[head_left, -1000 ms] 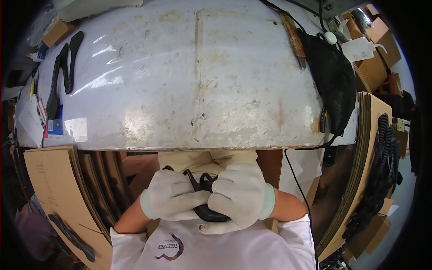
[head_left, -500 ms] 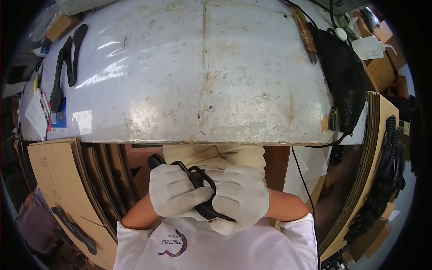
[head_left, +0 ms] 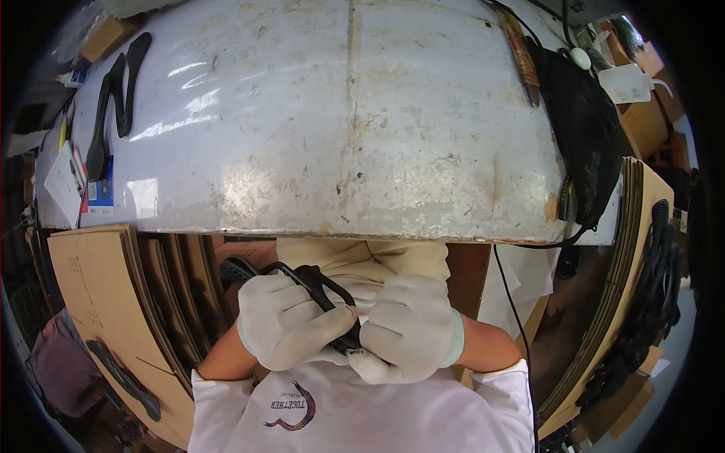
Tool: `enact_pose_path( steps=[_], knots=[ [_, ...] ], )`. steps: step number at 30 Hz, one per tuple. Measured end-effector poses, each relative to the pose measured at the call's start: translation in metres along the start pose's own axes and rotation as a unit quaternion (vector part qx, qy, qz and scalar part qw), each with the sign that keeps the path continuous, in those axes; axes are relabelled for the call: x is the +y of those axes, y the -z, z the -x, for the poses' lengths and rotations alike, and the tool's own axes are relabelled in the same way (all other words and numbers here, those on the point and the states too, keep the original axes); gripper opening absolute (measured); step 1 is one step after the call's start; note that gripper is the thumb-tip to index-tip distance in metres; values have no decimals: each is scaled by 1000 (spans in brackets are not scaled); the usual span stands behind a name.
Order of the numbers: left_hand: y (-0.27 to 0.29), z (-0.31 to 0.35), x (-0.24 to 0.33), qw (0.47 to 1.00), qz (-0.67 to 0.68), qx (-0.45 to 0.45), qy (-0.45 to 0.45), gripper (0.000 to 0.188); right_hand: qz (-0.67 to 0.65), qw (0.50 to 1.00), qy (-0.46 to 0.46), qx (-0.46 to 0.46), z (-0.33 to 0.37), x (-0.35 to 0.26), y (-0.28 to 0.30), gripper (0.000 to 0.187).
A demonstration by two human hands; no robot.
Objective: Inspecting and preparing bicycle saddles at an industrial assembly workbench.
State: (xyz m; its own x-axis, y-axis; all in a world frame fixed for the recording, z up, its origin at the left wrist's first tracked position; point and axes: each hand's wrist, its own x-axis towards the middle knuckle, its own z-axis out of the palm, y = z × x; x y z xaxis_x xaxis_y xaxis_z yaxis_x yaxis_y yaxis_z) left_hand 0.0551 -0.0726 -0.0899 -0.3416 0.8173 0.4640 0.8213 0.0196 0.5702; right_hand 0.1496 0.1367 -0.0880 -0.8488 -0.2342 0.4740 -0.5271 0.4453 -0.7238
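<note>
Strap (head_left: 317, 291): black, narrow, looped piece with a wider rounded end. It is held below the near edge of the tabletop, close to the torso. The long axis runs from 10 o'clock to 4 o'clock. The wide end projects at 10 o'clock; the 4 o'clock end is covered by gloved fingers. One loop arches above the glove.

Flattened brown cardboard boxes (head_left: 98, 294) stand on edge in a stack below the left front of the surface (head_left: 340, 113). More flattened cardboard (head_left: 627, 302) leans at the right. A white paper label (head_left: 62, 185) and a small blue card (head_left: 100, 189) lie at the surface's left edge. A brown carton (head_left: 102, 34) sits at the far left corner.
</note>
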Motion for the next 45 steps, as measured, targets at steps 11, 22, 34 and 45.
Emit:
enact_pose_path(
  steps=[11, 22, 34, 45],
  knots=[
    [10, -7, 11, 995, -93, -26, -7, 27, 17, 999, -35, -19, 6, 6, -5, 38],
    [9, -11, 25, 995, -98, -8, -7, 22, 20, 998, -45, -31, 4, 4, -1, 41],
    [86, 71, -28, 914, 312, 122, 227, 84, 8, 998, 53, -16, 21, 16, 30, 39],
    [55, 34, 12, 916, 271, 226, 190, 57, -116, 991, 30, 65, 31, 31, 29, 39]
  ],
)
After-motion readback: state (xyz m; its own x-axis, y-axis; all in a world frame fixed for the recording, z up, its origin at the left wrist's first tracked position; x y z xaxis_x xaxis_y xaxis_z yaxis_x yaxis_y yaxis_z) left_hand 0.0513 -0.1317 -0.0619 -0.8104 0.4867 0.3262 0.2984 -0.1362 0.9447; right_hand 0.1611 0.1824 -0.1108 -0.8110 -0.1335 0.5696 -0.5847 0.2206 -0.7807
